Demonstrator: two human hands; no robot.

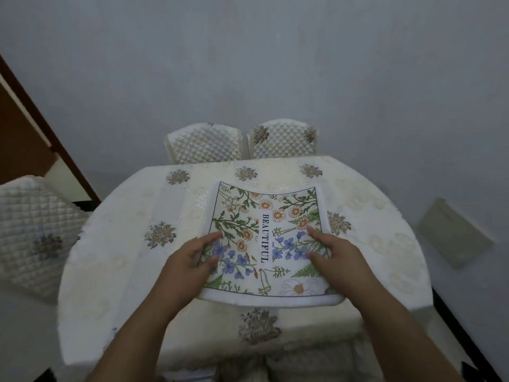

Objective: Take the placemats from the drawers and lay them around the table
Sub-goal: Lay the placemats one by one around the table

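Observation:
A white placemat [268, 216] printed with flowers and the word BEAUTIFUL lies over the middle of the table [124, 244], which wears a cream cloth with brown flower motifs. My left hand [187, 266] grips the mat's left edge, thumb on top. My right hand [334, 257] grips the right edge the same way. The near edge of the mat curves up slightly off the cloth. Whether more than one mat is in the stack is hidden.
Two quilted chair backs [203, 144] [283, 139] stand at the table's far side against a grey wall. A third quilted chair [33, 232] is at the left. A flat grey panel [454, 232] leans by the wall at right.

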